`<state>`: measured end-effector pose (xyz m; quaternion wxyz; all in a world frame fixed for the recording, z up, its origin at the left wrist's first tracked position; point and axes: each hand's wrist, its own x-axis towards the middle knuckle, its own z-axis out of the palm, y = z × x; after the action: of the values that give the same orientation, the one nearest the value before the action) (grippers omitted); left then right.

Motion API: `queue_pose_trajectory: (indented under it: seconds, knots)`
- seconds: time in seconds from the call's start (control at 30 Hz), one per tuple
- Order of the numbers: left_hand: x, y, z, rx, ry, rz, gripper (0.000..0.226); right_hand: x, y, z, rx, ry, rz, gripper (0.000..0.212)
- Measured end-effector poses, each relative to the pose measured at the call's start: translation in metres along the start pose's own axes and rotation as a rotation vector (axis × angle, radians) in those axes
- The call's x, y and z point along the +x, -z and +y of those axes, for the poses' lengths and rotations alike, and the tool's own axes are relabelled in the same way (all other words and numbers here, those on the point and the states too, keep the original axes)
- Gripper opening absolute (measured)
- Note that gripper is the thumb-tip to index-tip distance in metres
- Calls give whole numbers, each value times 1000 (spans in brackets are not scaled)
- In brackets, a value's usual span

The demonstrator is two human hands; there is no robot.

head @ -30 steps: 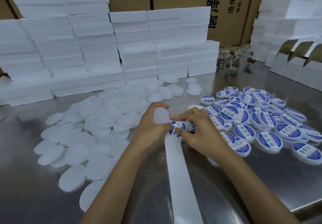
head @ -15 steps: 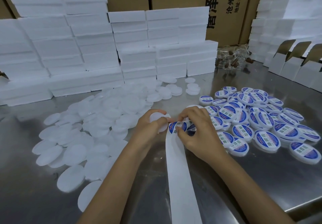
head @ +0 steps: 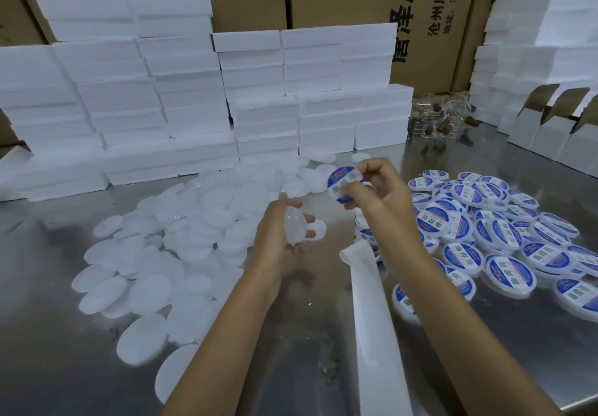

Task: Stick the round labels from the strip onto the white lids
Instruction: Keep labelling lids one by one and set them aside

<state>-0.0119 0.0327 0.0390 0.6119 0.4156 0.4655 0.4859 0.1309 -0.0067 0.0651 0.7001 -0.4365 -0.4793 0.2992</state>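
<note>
Head view, round blue-and-white label (head: 343, 184), plain white lid (head: 293, 228)

Steel table (head: 64, 367), shiny, reflective. Left and centre: loose heap of plain white lids (head: 200, 221). Right: pile of blue-labelled lids (head: 504, 237). Near centre: white backing strip (head: 375, 334) running toward the near edge. Far: stacked white foam blocks (head: 194, 108); far right, glass vials (head: 443, 118) and open white cartons (head: 556, 131).
</note>
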Motion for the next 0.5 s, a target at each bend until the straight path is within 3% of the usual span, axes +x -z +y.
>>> queue_pose_trajectory:
  seconds: [0.1, 0.2, 0.3, 0.5]
  knots:
    - [-1, 9, 2, -323, -29, -119, 53, -2, -24, 6, 48, -41, -74, 21]
    - [-1, 15, 1, -460, -17, -193, 65, -9, -40, 20, 52, -86, -147, 23]
    - [2, 15, 1, -480, -60, -217, 61, -8, -44, 32, -143, -40, -164, 26]
    - [3, 12, 0, -413, -105, -230, 58, -10, -45, 36, -201, -1, -154, 27]
